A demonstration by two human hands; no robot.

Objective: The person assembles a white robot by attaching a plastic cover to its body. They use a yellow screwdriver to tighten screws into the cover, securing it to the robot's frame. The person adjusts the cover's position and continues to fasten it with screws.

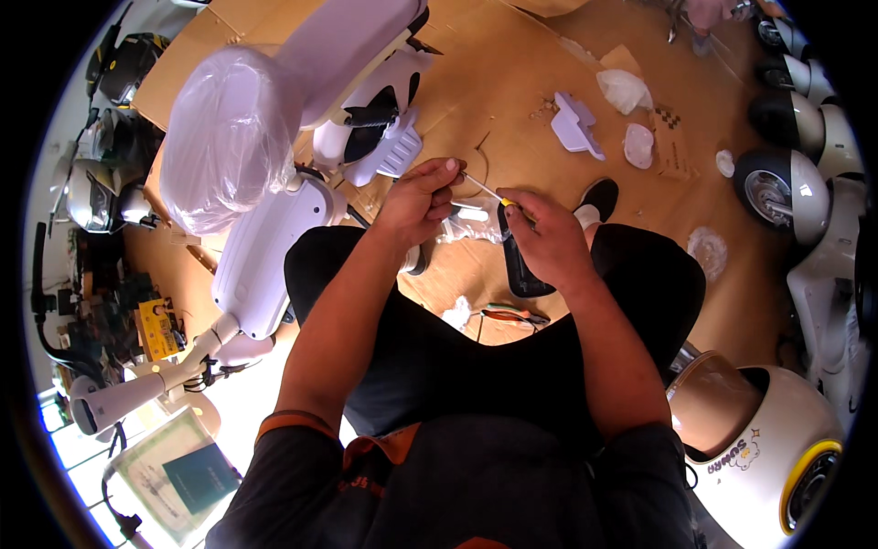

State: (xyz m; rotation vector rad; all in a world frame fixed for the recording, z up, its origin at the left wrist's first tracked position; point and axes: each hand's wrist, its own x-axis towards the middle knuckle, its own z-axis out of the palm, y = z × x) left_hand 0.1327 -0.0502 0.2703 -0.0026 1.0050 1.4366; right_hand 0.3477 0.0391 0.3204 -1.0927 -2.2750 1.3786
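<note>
Head camera view: a seated person's two bare hands meet above the gap between the knees, over a brown floor covering. The right hand [551,240] is closed on a slender screwdriver-like tool [485,188], yellow where its pale shaft enters the grip; the rest of the handle lies hidden in the palm. The shaft slants up and leftward toward the left hand [416,203], whose thumb and forefinger are curled together beside its far end. Whether those fingertips pinch the tip, or something small upon it, cannot be told at this scale.

Handling, as judged from form: the tool should be light and rigid, its handle offering the surest hold; the thin, probably smooth shaft would give fingers less purchase and could roll between them.

Below the right hand is a black oblong piece [525,276], with a clear plastic bag [455,229] just to its left. Orange-handled pliers [512,317] lie nearer the body. Farther out rest a lavender molded part [575,125] and, at left, a lavender scooter [274,261] with a rounded section under clear wrapping [229,137].
</note>
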